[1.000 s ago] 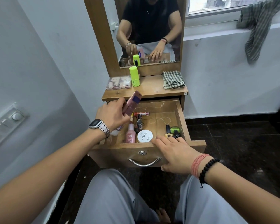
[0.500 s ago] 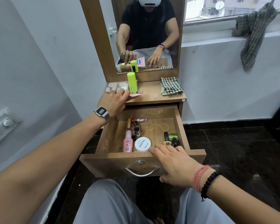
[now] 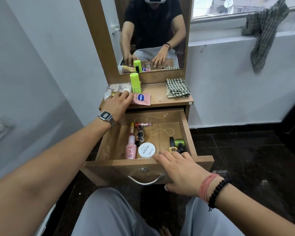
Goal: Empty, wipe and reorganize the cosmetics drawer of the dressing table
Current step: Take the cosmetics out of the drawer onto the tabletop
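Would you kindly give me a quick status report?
Left hand on pink Vaseline tube, tabletop. Right hand rests on open wooden drawer front. Cosmetics remain inside.

The pink Vaseline tube (image 3: 140,99), lifted from the drawer (image 3: 148,163) a second ago, now lies on the tabletop (image 3: 162,94) under the left hand (image 3: 117,104), fingers flattened.

Bare forearms — the left wrist carries a silver metal-band digital watch (image 3: 106,116). The right wrist wears wound pink-red thread (image 3: 207,186) and a black bead bracelet (image 3: 217,193). Light grey trousers (image 3: 109,213) cover both legs.
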